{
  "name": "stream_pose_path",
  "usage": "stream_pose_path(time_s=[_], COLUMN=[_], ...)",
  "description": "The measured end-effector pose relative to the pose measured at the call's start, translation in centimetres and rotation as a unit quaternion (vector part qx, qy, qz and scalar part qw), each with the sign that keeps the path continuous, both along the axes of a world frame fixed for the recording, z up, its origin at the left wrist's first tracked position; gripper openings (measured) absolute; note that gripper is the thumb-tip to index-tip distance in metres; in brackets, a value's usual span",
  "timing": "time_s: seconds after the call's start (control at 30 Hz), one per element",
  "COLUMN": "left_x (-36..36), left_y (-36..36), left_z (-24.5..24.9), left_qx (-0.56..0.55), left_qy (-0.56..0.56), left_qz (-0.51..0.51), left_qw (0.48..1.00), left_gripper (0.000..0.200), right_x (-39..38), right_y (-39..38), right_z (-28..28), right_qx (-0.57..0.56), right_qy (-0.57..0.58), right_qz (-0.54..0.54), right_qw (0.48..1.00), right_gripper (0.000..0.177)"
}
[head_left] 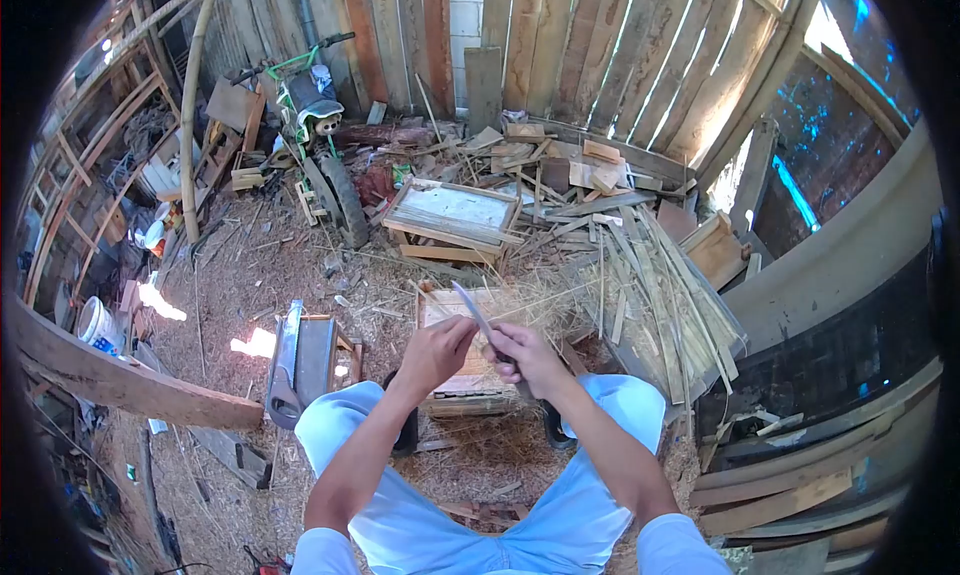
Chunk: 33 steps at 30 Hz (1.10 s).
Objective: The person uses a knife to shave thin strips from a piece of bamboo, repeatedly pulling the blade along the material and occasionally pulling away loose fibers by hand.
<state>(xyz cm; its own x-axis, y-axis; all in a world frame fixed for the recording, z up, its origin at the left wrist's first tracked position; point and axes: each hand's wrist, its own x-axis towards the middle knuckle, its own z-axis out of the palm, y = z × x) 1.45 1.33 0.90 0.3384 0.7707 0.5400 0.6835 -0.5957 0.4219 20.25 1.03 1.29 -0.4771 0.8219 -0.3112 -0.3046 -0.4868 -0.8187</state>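
Note:
In my right hand (530,359) is a knife (473,308), its fingers wrapped round the handle. The blade points up and to the left, passing close beside my left hand (438,355). That left hand is closed, thumb and fingers pressed together; whatever it may pinch is too thin or hidden to make out. Both hands are above a low wooden block or crate (470,383) between my knees. Pale thin shavings (520,305) lie in a loose heap just beyond the knife.
A handsaw (284,370) lies on a small dark stool (318,350) to the left. Ahead stands a wooden-framed box (455,213), with a green small motorbike (340,195) behind it. Split strips (655,295) are piled at right. Scrap wood and shavings cover the ground.

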Motion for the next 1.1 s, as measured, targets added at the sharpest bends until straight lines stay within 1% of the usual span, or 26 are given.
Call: stream_pose_path(time_s=[0.03,0.07,0.1,0.17,0.2,0.3,0.33,0.4,0.43,0.47,0.5,0.57,0.6,0.63,0.67,0.7,0.73,0.77,0.8,0.83,0.87,0.9,0.93,1.03,1.07,1.1], left_x=[0.1,0.1,0.0,-0.2,-0.1,-0.3,-0.9,-2.1,-2.6,-3.2,-3.8,-4.2,-4.1,-3.9,-3.7,-3.3,-2.7,-2.1,-1.4,-0.8,-0.3,0.1,0.5,1.2,1.3,1.4], left_y=[0.0,0.2,0.2,0.1,0.1,-0.1,0.0,-0.2,-0.3,-0.4,-0.5,-0.4,-0.2,0.0,0.4,0.6,0.9,1.2,1.5,1.6,1.8,1.9,1.9,2.3,2.4,2.4], left_z=[-0.2,-0.2,-0.1,0.4,0.6,0.7,0.6,1.3,1.2,1.2,1.2,1.3,1.0,0.5,-0.7,-1.4,-1.8,-2.2,-2.6,-3.0,-3.3,-3.4,-3.6,-3.7,-3.8,-3.8], left_qx=[-0.006,-0.005,-0.008,0.0,-0.002,-0.012,-0.021,-0.02,-0.02,-0.049,-0.079,-0.068,-0.103,-0.137,-0.219,-0.215,-0.298,-0.367,-0.361,-0.372,-0.383,-0.377,-0.385,-0.389,-0.398,-0.409], left_qy=[0.011,-0.005,-0.004,-0.021,-0.023,-0.02,-0.016,-0.032,-0.033,-0.044,-0.054,-0.052,-0.106,-0.16,-0.24,-0.243,-0.39,-0.523,-0.527,-0.547,-0.566,-0.569,-0.558,-0.555,-0.57,-0.586], left_qz=[-0.001,-0.007,-0.008,-0.012,-0.012,-0.019,-0.012,-0.001,-0.001,0.023,0.048,0.059,0.077,0.097,0.101,0.109,0.062,0.009,0.013,-0.002,-0.018,-0.013,-0.016,-0.017,-0.02,-0.023], left_qw=[1.0,1.0,1.0,1.0,1.0,1.0,1.0,0.999,0.999,0.998,0.994,0.995,0.986,0.973,0.94,0.94,0.869,0.769,0.77,0.75,0.73,0.731,0.735,0.735,0.718,0.699], left_gripper=[0.004,0.004,0.004,0.005,0.005,0.007,0.007,0.005,0.005,0.005,0.004,0.006,0.008,0.01,0.013,0.013,0.014,0.015,0.015,0.015,0.015,0.015,0.016,0.018,0.018,0.019], right_x=[-0.5,-0.6,-0.4,0.7,1.3,2.4,3.2,6.0,7.7,9.5,11.1,13.1,12.8,12.4,11.8,10.7,9.1,7.6,6.0,4.5,3.3,2.3,1.2,-0.9,-0.9,-0.8], right_y=[0.1,0.2,0.3,1.1,1.1,1.2,1.6,3.1,3.8,4.3,4.6,5.1,4.9,4.6,4.3,4.0,3.6,3.2,2.9,2.8,2.8,2.8,2.6,1.3,1.3,1.3], right_z=[-0.6,-1.1,-1.0,-0.3,0.3,0.0,-0.2,0.4,0.6,0.8,0.7,0.2,0.4,0.9,1.1,1.1,0.9,0.8,0.3,-0.5,-1.8,-3.3,-3.5,-2.3,-2.3,-2.4], right_qx=[-0.006,-0.012,-0.015,-0.053,-0.026,-0.024,-0.041,0.003,0.003,0.003,0.005,0.042,0.043,0.043,0.043,0.044,0.057,0.072,0.075,0.079,0.084,0.16,0.234,0.219,0.245,0.245], right_qy=[0.042,0.082,0.083,0.118,0.09,0.076,0.054,0.092,0.119,0.146,0.146,0.195,0.194,0.146,0.098,0.099,0.0,-0.098,-0.15,-0.202,-0.201,-0.264,-0.323,-0.294,-0.338,-0.339], right_qz=[0.008,0.018,0.018,-0.04,-0.037,-0.021,-0.065,-0.131,-0.164,-0.195,-0.193,-0.284,-0.28,-0.304,-0.326,-0.317,-0.282,-0.245,-0.217,-0.187,-0.179,-0.14,-0.1,-0.087,-0.067,-0.062], right_qw=[0.999,0.996,0.996,0.991,0.995,0.997,0.996,0.987,0.979,0.97,0.97,0.938,0.939,0.94,0.939,0.942,0.958,0.962,0.962,0.958,0.959,0.941,0.912,0.927,0.906,0.907], right_gripper=[0.014,0.014,0.014,0.014,0.012,0.011,0.013,0.025,0.03,0.035,0.035,0.033,0.033,0.032,0.031,0.031,0.031,0.031,0.03,0.03,0.03,0.028,0.027,0.026,0.026,0.026])
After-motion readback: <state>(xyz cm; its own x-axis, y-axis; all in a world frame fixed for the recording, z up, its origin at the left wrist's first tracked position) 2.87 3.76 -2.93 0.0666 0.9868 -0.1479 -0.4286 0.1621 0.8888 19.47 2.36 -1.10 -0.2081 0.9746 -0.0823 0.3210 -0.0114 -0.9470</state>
